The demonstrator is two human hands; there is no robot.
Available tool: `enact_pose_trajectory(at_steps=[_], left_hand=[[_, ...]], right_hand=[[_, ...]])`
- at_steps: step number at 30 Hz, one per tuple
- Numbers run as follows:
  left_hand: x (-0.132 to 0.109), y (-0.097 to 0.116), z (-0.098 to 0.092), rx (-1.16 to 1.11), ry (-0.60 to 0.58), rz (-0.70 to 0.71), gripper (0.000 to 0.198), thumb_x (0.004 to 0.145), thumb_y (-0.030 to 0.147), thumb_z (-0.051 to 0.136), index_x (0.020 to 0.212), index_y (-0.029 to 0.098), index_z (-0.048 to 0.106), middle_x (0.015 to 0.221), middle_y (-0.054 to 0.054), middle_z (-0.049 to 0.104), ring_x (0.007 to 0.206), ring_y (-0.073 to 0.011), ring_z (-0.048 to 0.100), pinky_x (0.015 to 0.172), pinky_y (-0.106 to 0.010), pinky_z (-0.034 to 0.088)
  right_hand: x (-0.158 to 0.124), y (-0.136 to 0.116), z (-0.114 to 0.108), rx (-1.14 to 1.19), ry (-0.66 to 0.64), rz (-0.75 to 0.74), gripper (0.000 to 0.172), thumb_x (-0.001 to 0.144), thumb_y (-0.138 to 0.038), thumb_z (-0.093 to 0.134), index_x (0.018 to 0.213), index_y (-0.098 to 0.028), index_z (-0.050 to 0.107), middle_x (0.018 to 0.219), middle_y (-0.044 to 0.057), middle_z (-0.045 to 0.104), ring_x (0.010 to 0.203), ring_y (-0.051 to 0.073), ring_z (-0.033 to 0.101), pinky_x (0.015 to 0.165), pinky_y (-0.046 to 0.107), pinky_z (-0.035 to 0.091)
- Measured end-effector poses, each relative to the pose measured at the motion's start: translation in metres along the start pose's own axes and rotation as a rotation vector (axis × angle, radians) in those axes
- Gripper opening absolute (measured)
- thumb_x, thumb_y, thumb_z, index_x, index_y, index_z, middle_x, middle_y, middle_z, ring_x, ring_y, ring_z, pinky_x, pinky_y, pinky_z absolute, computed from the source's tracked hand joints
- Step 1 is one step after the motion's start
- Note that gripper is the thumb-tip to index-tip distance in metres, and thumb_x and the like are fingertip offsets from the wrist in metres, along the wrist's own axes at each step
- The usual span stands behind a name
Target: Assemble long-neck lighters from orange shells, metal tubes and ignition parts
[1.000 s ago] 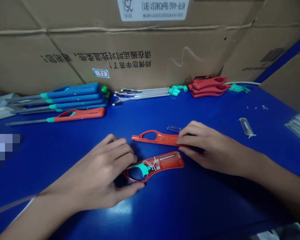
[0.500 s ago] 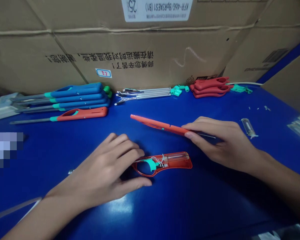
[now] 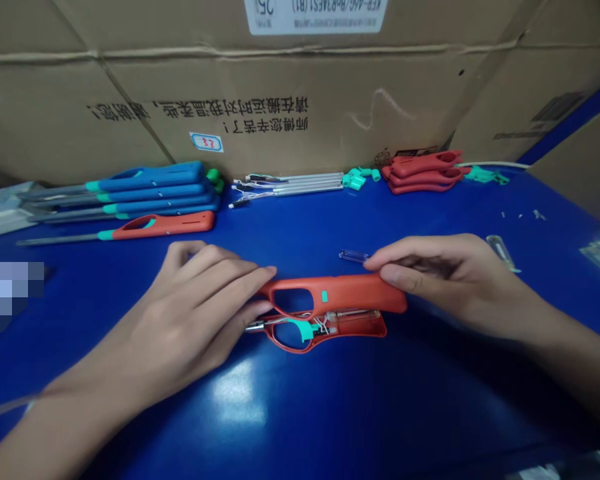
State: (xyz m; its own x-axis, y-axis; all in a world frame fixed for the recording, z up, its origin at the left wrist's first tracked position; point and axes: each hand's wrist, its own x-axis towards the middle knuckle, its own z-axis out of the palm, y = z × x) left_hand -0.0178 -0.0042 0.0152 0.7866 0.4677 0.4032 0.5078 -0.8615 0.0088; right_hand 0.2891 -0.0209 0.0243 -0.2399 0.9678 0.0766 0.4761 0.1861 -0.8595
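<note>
Blue bench (image 3: 410,407) is carrying assembled-looking blue lighters (image 3: 150,177) upper left. Center: L hand (image 3: 185,313) and R hand (image 3: 445,277) are gripping orange shell half (image 3: 340,293) over wired lower half (image 3: 367,327), body not closed yet, wires showing; clear tube (image 3: 353,256) is lying loose just behind.
</note>
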Motion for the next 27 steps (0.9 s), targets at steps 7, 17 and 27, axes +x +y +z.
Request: enact_pose_trajectory(at_steps=[7, 17, 27], left_hand=[[-0.003, 0.0, -0.004, -0.186, -0.054, -0.036, 0.031, 0.094, 0.023, 0.061, 0.124, 0.018, 0.056, 0.105, -0.007, 0.065, 0.095, -0.0223, 0.056, 0.089, -0.042, 0.043], [-0.003, -0.003, -0.01, -0.213, -0.217, -0.152, 0.017, 0.095, 0.037, 0.058, 0.107, 0.026, 0.063, 0.094, 0.0, 0.066, 0.088, -0.0207, 0.059, 0.091, -0.041, 0.038], [-0.005, -0.006, -0.009, -0.204, -0.463, -0.3, 0.019, 0.09, 0.045, 0.057, 0.098, 0.03, 0.065, 0.091, 0.001, 0.065, 0.086, -0.0236, 0.061, 0.093, -0.048, 0.036]], right_hand=[[0.003, 0.003, 0.002, 0.158, -0.063, 0.108, 0.025, 0.084, -0.043, 0.071, 0.094, -0.021, 0.075, 0.08, 0.002, 0.073, 0.07, 0.015, 0.067, 0.062, 0.025, 0.054], [-0.004, 0.012, 0.006, 0.04, -0.157, -0.134, 0.027, 0.077, -0.032, 0.08, 0.1, -0.024, 0.07, 0.107, 0.003, 0.071, 0.093, 0.019, 0.07, 0.076, 0.027, 0.059], [0.0, 0.012, -0.003, -0.005, -0.024, -0.122, 0.024, 0.081, -0.039, 0.078, 0.099, -0.025, 0.071, 0.098, 0.001, 0.073, 0.08, 0.016, 0.068, 0.07, 0.026, 0.057]])
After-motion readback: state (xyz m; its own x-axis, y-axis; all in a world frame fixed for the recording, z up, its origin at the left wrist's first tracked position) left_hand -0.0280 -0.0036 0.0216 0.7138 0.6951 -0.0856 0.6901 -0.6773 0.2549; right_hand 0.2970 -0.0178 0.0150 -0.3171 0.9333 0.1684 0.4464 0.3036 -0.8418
